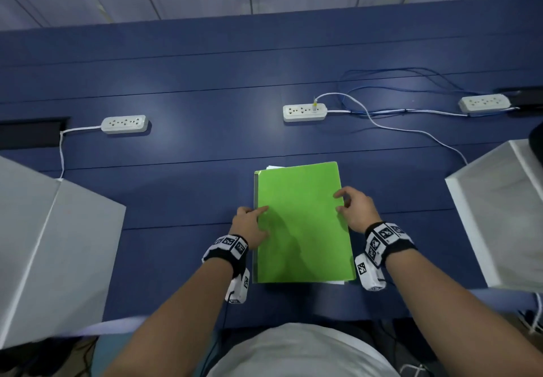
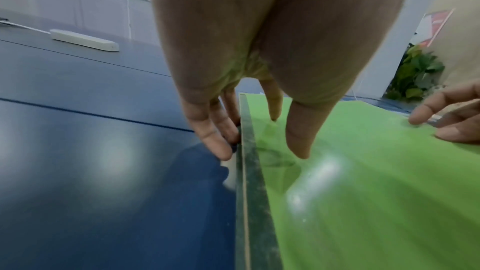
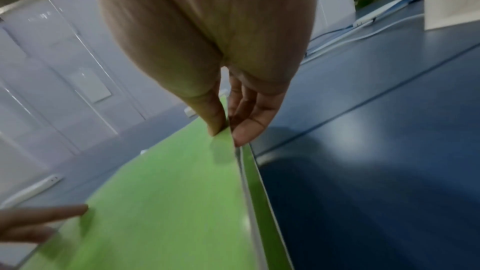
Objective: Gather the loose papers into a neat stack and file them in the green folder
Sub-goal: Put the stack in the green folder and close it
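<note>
The blue tabletop (image 1: 191, 147) runs wide across the head view, flanked by a white box (image 1: 58, 229) on the left side and another white box (image 1: 499, 215) on the right, with three power strips (image 1: 125, 124) and their cables farther back. At its near middle, straight ahead of the person, lies the green folder (image 1: 302, 224), closed or nearly so. The papers (image 1: 274, 167) appear to be already inside: a white corner pokes out at the far left end, and a pale strip shows along the near edge. The left hand (image 1: 249, 226) rests on the spine side with fingers fairly straight, index finger and thumb lying on the cover, the other fingertips (image 2: 223, 151) down at the spine edge against the tabletop. The right hand (image 1: 355, 209) is at the open edge; from its wrist view the thumb sits on top of the cover and the fingers (image 3: 244, 132) curl beneath it, pinching that edge, with white sheet edges visible in the gap below. This looks like the last step, closing and squaring the filed stack. The next move probably calls for letting the cover down flat, then nudging the protruding sheets inward so nothing shows past the green edges, while the left hand keeps the spine from sliding.
</note>
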Tool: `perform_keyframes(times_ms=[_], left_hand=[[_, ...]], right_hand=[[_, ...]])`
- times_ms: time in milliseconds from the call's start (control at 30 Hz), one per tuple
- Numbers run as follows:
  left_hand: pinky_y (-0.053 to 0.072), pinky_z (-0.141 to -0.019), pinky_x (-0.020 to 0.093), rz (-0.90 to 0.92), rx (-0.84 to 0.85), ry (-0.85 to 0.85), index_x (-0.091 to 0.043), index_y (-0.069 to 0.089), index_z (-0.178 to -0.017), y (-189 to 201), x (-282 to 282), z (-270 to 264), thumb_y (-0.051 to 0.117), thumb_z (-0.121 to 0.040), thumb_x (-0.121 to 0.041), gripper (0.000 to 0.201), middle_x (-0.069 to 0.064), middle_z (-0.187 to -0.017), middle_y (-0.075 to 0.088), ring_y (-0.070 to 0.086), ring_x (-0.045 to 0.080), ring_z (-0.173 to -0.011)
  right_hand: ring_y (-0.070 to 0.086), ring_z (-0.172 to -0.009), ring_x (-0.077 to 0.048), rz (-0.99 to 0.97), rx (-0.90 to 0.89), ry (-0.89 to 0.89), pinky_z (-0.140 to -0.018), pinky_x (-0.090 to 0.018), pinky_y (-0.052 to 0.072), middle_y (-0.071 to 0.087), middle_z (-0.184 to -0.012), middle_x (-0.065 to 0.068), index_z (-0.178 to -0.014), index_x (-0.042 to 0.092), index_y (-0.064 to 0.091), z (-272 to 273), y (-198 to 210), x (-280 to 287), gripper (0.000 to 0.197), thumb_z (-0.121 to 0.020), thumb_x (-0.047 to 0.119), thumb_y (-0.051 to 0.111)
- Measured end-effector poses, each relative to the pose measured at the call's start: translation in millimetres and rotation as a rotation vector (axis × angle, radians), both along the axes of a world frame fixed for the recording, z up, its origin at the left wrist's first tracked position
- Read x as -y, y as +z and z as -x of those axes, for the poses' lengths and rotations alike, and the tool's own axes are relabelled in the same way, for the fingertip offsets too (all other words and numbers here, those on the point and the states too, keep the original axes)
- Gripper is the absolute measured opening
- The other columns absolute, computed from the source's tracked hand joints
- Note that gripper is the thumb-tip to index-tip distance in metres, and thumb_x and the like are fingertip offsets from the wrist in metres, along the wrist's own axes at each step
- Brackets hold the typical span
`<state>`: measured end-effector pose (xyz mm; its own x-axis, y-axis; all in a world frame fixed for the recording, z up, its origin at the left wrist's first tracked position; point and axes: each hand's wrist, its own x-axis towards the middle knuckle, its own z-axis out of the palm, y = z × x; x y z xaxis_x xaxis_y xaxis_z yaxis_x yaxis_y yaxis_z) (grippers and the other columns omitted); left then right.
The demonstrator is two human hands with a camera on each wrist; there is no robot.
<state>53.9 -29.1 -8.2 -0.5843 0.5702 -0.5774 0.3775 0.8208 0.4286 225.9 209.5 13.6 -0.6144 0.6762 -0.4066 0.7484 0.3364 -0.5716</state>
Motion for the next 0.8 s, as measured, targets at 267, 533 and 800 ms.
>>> perform_keyframes(times_ms=[267,533,800], left_hand=[[0.053,-0.103,0.035,-0.016,-0.067,-0.033,-0.039,0.042,-0.149,-15.7,-8.0,1.5,0.073,-0.087,-0.021,0.072,0.008,-0.146,0.033,0.055,0.027,-0.12],[0.049,-0.108,0.037,-0.029,-0.111,0.032,-0.036,0.04,-0.151,-17.2,-12.1,1.3,0.073,-0.09,-0.025,0.071,0.009,-0.141,0.034,0.053,0.028,-0.122],[0.055,-0.1,0.037,0.023,-0.132,0.026,-0.04,0.042,-0.15,-20.3,-15.4,3.7,0.076,-0.087,-0.03,0.072,0.007,-0.14,0.035,0.059,0.025,-0.113]], right_hand=[[0.056,-0.063,-0.01,-0.016,0.068,-0.036,-0.052,-0.019,0.037,0.053,-0.072,0.006,-0.093,0.018,0.068,-5.8,-28.8,8.8,0.023,-0.09,-0.004,0.061],[0.051,-0.124,-0.033,-0.022,0.187,0.043,-0.106,-0.048,0.047,0.041,-0.14,-0.011,-0.133,0.026,0.055,2.9,-28.7,19.8,0.059,-0.081,0.037,0.078],[0.053,-0.123,-0.034,-0.064,0.218,0.044,-0.105,-0.048,0.049,0.041,-0.139,-0.012,-0.136,0.024,0.055,7.9,-30.0,24.0,0.059,-0.082,0.033,0.078]])
